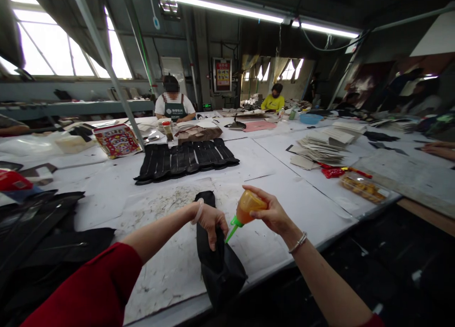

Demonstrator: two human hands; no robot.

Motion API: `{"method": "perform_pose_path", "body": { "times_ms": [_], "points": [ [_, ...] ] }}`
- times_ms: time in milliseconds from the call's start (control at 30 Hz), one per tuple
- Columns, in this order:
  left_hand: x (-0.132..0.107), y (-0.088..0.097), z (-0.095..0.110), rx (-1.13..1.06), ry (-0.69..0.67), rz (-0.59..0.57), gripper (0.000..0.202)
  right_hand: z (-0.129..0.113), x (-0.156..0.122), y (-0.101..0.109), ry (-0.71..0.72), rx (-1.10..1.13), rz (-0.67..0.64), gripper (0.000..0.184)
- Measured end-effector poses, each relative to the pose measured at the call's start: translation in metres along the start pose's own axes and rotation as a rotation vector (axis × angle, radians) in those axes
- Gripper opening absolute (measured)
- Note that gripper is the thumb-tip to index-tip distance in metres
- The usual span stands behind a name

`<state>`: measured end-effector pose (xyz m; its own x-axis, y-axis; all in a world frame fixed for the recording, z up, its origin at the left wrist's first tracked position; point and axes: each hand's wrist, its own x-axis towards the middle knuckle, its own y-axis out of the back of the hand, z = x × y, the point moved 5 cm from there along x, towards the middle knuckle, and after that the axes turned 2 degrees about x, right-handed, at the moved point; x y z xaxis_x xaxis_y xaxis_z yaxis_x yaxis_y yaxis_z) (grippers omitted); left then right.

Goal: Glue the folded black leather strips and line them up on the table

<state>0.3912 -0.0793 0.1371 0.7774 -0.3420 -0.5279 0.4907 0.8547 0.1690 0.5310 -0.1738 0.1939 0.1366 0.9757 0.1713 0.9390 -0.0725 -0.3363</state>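
Note:
My left hand (212,221) presses down on a long black fabric piece (216,265) that lies on the white table (284,199) and hangs over its near edge. My fingers are curled on the fabric. My right hand (272,213) grips an orange squeeze bottle (249,206), tipped down so that its green nozzle (232,230) points at the fabric just beside my left fingers. A pale bangle sits on my left wrist and a silver bracelet on my right.
A row of black pieces (186,158) lies mid-table. Dark fabric (31,232) is piled at the left. A colourful box (116,140), stacked paper pieces (322,149) and a snack pack (362,185) sit farther off. Two people (174,102) work at the far side.

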Motion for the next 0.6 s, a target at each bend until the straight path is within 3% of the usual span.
{"method": "perform_pose_path", "body": {
  "times_ms": [333, 600],
  "points": [
    [-0.006, -0.001, -0.003, -0.098, -0.015, 0.047, 0.042, 0.012, 0.002, 0.01, -0.032, 0.124, -0.05, 0.068],
    [-0.016, 0.004, -0.002, -0.112, -0.017, 0.089, 0.039, 0.009, -0.006, 0.011, -0.038, 0.196, -0.048, 0.067]
  ]
}}
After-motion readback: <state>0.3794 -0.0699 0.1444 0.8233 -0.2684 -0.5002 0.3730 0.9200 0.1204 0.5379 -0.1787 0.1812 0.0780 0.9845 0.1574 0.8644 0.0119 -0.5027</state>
